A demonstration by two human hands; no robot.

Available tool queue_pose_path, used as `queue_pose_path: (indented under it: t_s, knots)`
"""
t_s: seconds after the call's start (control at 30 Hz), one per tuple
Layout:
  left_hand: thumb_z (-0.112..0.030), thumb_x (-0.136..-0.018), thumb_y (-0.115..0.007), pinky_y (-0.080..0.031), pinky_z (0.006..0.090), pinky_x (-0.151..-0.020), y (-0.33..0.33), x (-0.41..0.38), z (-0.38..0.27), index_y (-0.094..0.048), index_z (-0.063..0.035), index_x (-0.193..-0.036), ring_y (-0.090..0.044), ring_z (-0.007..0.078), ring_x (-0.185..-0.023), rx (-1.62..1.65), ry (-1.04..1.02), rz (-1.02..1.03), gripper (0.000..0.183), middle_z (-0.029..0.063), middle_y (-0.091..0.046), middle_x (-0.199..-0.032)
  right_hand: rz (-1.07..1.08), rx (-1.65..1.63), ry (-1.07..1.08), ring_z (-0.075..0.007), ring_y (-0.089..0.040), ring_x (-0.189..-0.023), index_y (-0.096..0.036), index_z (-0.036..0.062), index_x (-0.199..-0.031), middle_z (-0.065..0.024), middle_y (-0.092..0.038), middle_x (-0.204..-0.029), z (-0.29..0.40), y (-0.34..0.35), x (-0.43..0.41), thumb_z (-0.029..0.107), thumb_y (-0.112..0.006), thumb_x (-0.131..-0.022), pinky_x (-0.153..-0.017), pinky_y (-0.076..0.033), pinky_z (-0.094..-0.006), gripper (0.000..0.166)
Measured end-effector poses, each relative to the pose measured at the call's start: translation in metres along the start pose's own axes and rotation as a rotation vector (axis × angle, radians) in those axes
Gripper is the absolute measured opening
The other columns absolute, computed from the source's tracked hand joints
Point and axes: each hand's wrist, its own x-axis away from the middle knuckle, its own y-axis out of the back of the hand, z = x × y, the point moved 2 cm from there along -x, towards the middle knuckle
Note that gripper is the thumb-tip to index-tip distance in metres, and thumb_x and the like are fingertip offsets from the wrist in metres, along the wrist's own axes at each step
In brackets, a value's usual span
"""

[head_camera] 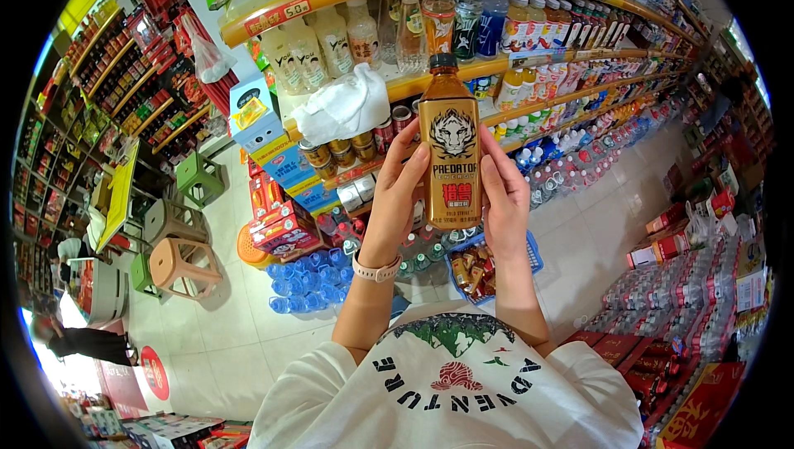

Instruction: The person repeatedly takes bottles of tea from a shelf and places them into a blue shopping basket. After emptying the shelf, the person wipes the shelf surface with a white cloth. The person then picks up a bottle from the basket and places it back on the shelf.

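A gold Predator energy drink bottle point(451, 157) with a dark cap is held upright between my two hands, its lion-head label facing me. My left hand point(400, 182) grips its left side, with a pale watch band on that wrist. On the opposite side, my right hand point(504, 191) holds the bottle with the thumb near its front edge. Below the hands, a blue plastic basket point(532, 250) on the floor contains several similar gold bottles. A crumpled white cloth point(344, 105) lies on the shelf edge to the left, over some gold cans point(341, 154).
Drink shelves point(496, 67) curve across the front. Blue-wrapped water bottles point(307, 281) and stacked cartons point(282, 229) stand on the floor at left. Plastic stools point(183, 266) are farther left. Shrink-wrapped bottle packs point(664, 294) are piled at right. A person in dark clothing point(93, 345) is at far left.
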Motion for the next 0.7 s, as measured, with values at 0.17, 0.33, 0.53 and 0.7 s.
queue_pose_path:
  t_s: [0.17,0.33,0.53,0.7]
  knots:
    - [-0.021,-0.096,-0.045,-0.046,0.028,-0.087,0.006,-0.003,0.003,-0.034,-0.0053,-0.137,-0.052,0.0133,-0.111,-0.03,-0.008,-0.008,0.046,0.0066,-0.051,-0.125,0.021,0.053,0.031,-0.0127,-0.047,-0.116,-0.041,-0.0033,-0.132,-0.0108,-0.049,-0.13,0.0,0.0,-0.003,0.01,-0.049,-0.094,-0.097,-0.037,-0.0255,0.041]
    - [-0.022,-0.095,-0.047,-0.046,0.0258,-0.086,0.009,-0.006,0.004,-0.034,-0.007,-0.139,-0.052,0.0109,-0.11,-0.027,0.005,-0.01,0.048,0.005,-0.05,-0.128,0.019,0.035,0.017,-0.0143,-0.047,-0.118,-0.04,-0.0039,-0.132,-0.0117,-0.048,-0.131,0.002,-0.001,-0.004,0.008,-0.05,-0.093,-0.098,-0.036,-0.026,0.042]
    - [-0.019,-0.097,-0.038,-0.04,0.0315,-0.098,0.009,-0.011,0.008,-0.034,0.0013,-0.135,-0.048,0.0186,-0.118,0.012,-0.042,-0.032,0.043,0.0114,-0.049,-0.129,0.007,0.151,0.013,-0.0149,-0.047,-0.117,-0.044,-0.004,-0.13,-0.0127,-0.048,-0.13,0.005,-0.003,-0.004,0.005,-0.056,-0.089,-0.097,-0.039,-0.0272,0.043]
    - [-0.036,-0.098,-0.031,-0.042,0.0373,-0.096,0.011,-0.016,0.019,-0.038,-0.0035,-0.133,-0.051,0.0234,-0.114,0.143,0.038,0.076,0.048,0.0126,-0.05,-0.127,-0.003,0.657,0.278,-0.0277,-0.054,-0.112,-0.051,-0.0015,-0.124,-0.0181,-0.055,-0.123,0.007,-0.008,-0.001,0.008,-0.068,-0.08,-0.093,-0.042,-0.0338,0.048]
